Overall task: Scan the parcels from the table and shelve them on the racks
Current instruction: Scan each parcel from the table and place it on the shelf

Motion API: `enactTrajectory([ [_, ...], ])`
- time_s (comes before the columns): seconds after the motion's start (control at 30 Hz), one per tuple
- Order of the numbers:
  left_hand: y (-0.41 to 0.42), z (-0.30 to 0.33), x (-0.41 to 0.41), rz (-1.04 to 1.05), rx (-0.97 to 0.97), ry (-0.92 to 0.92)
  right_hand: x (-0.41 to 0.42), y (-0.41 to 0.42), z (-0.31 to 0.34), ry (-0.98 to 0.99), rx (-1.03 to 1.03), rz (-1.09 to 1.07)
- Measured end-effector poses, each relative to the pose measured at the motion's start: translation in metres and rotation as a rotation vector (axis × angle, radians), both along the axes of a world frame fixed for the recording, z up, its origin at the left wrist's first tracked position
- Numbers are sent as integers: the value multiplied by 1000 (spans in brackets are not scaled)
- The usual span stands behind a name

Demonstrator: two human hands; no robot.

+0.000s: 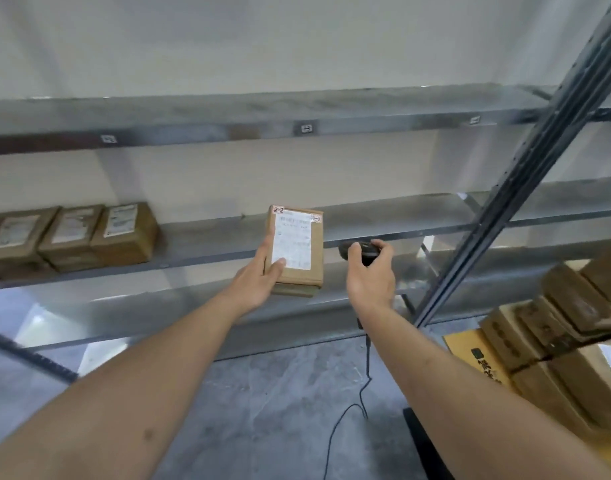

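Parcel (299,249), label up for scanning, is gripped by the left hand (257,282) before the rack shelf (401,216); scanner (361,251) is clasped in the right hand (371,275).

Single head-worn view, wide-angle, facing forward at metal rack (366,220), close

Left hand (259,278) holds parcel (297,249) before middle shelf (383,216). Right hand (370,271) holds scanner (361,251) just right of parcel; cable (349,410) hangs below to floor (280,393). Three parcels (72,235) side by side on same shelf, far left. Stacked boxes (556,334) lower right, beyond rack upright (525,161).
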State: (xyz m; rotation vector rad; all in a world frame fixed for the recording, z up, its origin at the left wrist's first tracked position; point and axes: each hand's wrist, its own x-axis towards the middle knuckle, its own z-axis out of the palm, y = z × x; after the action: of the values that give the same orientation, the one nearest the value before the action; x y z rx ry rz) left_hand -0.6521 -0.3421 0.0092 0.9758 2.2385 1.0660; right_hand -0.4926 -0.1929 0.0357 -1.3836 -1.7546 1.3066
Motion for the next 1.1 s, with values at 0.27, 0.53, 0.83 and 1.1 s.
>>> enactTrajectory([
  [0.27,-38,3,-73,208,-26,-55,-109,-12,-4,-38,-7,209],
  [0.53,-76,-14,-170,250,-48,-119,-219,-45,-20,-108,3,295],
  [0.83,-109,-55,-280,253,-159,-174,-327,-91,-55,-167,-30,268],
  [1.1,-118,-93,-332,286,-234,-238,-384,-111,-87,-278,-94,274],
])
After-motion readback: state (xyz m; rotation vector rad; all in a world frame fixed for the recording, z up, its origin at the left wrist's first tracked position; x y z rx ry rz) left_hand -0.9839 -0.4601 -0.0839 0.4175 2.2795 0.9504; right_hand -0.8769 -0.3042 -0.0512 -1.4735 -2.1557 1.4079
